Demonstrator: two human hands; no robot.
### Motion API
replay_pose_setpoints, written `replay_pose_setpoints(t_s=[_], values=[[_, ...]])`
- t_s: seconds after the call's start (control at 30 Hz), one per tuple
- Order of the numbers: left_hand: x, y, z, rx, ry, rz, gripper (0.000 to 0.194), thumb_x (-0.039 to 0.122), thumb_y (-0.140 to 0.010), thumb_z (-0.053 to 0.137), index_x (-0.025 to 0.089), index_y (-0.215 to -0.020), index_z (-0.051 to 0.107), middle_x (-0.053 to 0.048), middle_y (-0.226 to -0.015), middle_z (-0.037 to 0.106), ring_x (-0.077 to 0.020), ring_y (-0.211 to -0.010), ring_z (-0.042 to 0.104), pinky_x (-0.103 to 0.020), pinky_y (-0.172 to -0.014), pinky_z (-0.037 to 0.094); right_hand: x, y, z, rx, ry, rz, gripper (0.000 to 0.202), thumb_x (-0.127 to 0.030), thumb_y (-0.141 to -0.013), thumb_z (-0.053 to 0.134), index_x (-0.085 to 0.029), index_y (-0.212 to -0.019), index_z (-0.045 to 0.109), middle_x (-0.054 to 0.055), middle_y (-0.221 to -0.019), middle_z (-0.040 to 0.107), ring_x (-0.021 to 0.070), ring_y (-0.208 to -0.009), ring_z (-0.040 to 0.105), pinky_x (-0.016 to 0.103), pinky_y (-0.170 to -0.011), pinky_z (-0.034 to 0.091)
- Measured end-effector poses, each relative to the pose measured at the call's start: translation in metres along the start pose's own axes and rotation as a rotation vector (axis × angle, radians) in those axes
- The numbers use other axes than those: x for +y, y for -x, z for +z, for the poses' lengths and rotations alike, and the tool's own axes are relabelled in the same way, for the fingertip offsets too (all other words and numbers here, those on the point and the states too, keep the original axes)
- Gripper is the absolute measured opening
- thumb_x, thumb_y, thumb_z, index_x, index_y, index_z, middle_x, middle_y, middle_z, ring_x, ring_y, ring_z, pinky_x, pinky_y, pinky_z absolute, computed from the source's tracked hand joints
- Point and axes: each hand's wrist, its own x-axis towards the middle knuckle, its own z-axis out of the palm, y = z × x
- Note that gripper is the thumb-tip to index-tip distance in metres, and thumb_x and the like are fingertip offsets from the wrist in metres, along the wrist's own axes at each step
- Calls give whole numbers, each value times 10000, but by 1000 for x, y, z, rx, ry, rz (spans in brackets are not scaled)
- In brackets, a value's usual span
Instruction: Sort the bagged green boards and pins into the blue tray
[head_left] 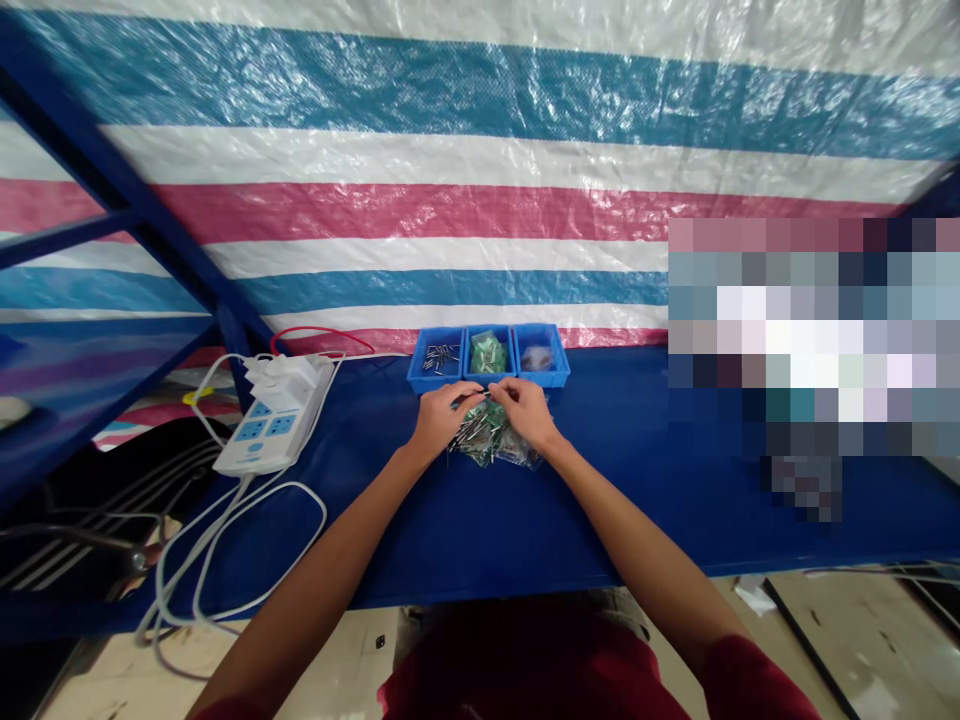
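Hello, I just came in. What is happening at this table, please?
A person's left hand and right hand hold a small thin piece between them, too small to identify. Below lies a pile of metal pieces and small bags. Behind stand three blue trays, each with contents.

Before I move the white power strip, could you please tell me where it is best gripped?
I would grip the power strip across its long sides, beside the blue sockets, coming from above with the left hand, the nearer one. Its body is long and narrow; white plugs crowd the far end and cords trail from the near one.
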Motion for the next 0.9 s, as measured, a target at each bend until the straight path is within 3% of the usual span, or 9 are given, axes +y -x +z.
replay_pose_setpoints(t_s=[0.37,0.57,0.73,0.9], values=[[6,-4,-1,-80,119,-112,282,380,-898,538,174,-764,676,-19,-685,692,-154,-616,611,-256,-632,466,4,-1,1,-31,-154,58,364,-498,-855,511,-182,-702,609,-21,-581,488,124,-563,433,244,-545,334],[7,-5,-5,-113,307,-194,270,352,-876,555,159,-712,650,-5,-618,637,-118,-532,543,-227,-557,440,2,1,2,-129,-308,45,331,-481,-837,561,-184,-692,575,-38,-564,423,103,-528,368,238,-521,306],[9,-4,-2,-50,385,-254,266,372,-865,579,151,-746,668,-3,-613,624,-113,-535,540,-218,-545,443,1,0,3,-88,-385,47,366,-523,-827,582,-181,-697,589,-54,-529,384,94,-493,335,237,-501,284],[10,0,1,42,244,-197,276,405,-863,603,161,-758,677,-4,-635,646,-124,-558,569,-232,-586,461,0,1,3,1,-256,46,378,-526,-857,542,-181,-736,637,-44,-547,418,104,-513,375,239,-521,304]])
